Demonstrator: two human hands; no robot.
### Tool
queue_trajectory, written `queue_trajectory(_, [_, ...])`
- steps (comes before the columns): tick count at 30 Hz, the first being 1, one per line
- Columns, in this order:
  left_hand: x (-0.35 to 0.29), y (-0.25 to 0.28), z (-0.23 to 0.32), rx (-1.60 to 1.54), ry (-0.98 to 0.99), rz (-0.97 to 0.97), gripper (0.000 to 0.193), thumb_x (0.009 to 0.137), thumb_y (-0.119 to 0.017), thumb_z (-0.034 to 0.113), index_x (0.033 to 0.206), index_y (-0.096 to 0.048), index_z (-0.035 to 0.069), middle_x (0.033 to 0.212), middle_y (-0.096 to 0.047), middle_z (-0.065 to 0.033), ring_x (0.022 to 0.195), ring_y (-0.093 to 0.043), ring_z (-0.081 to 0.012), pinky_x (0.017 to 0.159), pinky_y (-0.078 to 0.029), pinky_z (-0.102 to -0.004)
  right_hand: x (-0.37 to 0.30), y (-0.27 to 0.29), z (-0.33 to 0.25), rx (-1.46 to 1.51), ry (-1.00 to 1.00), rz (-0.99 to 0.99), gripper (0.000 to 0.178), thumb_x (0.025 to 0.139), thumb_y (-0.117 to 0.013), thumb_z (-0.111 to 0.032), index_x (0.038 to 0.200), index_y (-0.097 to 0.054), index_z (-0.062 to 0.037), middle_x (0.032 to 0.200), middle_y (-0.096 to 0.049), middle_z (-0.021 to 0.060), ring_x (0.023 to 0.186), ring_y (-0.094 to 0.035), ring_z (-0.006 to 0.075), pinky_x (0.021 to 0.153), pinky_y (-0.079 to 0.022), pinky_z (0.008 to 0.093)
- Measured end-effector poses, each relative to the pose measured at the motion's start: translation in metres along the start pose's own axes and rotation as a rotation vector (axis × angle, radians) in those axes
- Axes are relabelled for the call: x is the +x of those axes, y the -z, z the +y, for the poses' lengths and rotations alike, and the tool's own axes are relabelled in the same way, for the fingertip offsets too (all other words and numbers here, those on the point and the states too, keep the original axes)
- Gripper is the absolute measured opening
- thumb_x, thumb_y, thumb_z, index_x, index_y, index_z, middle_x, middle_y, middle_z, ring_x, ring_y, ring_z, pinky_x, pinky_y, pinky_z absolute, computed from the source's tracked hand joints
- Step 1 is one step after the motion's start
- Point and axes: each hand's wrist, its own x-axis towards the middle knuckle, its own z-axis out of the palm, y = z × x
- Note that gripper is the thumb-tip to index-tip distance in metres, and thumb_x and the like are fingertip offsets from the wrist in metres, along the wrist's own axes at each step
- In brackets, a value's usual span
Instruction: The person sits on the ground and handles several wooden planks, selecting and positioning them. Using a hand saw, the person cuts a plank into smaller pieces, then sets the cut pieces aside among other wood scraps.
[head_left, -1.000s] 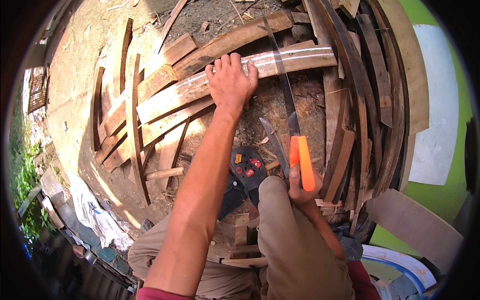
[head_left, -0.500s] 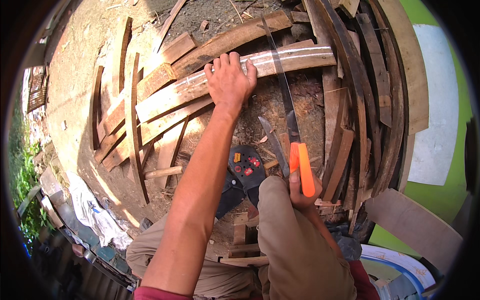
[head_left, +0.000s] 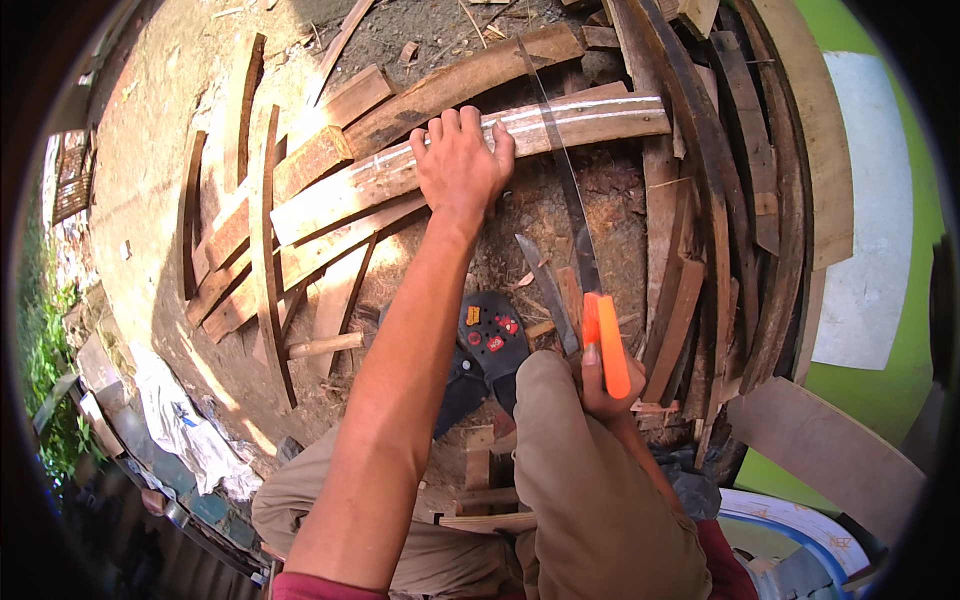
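My left hand (head_left: 464, 160) grips a wooden plank (head_left: 590, 122) from above, its fingers curled over the far edge. White lines run lengthwise along the plank, which rests across other timber. A handsaw (head_left: 566, 175) with an orange handle (head_left: 606, 345) is in my right hand (head_left: 607, 385), beside my right knee. The long saw blade crosses the plank to the right of my left hand, pointing away from me. On the ground left of the saw lies a machete-like blade (head_left: 547, 285); its handle is hidden.
Loose boards (head_left: 262, 260) lie crossed at the left. Long timbers (head_left: 715, 190) are stacked at the right, beside a green surface with a white panel (head_left: 868, 210). My dark clog (head_left: 494, 335) is under the plank's near side. A white cloth (head_left: 185, 420) lies at lower left.
My right hand has drawn the saw slightly back toward me, so the handle sits lower. My left hand and the plank stay almost in place.
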Motion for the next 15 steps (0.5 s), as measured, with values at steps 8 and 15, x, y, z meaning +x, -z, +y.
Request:
queue_trajectory(8, [-0.0012, -0.0039, -0.0042, 0.012, 0.006, 0.012, 0.036, 0.092, -0.055, 0.04, 0.098, -0.062, 0.006, 0.097, -0.061, -0.0126, 0.099, -0.058, -0.0289, 0.1, -0.036, -0.0491, -0.0015, 0.0012, -0.0052, -0.014, 0.04, 0.015, 0.009, 0.086, -0.069, -0.002, 0.09, -0.066, 0.0058, 0.068, -0.061, 0.0124, 0.053, -0.061, 0.0242, 0.052, -0.047, 0.0346])
queue_trajectory(15, [-0.0011, 0.0016, 0.0019, -0.01, 0.014, -0.05, 0.035, 0.094, -0.054, 0.038, 0.102, -0.063, 0.005, 0.102, -0.062, -0.0138, 0.102, -0.06, -0.0308, 0.099, -0.039, -0.049, -0.0003, 0.0023, -0.0055, -0.048, 0.059, 0.011, 0.008, 0.086, -0.068, -0.001, 0.089, -0.066, 0.0058, 0.068, -0.061, 0.0129, 0.053, -0.061, 0.0243, 0.051, -0.048, 0.0342])
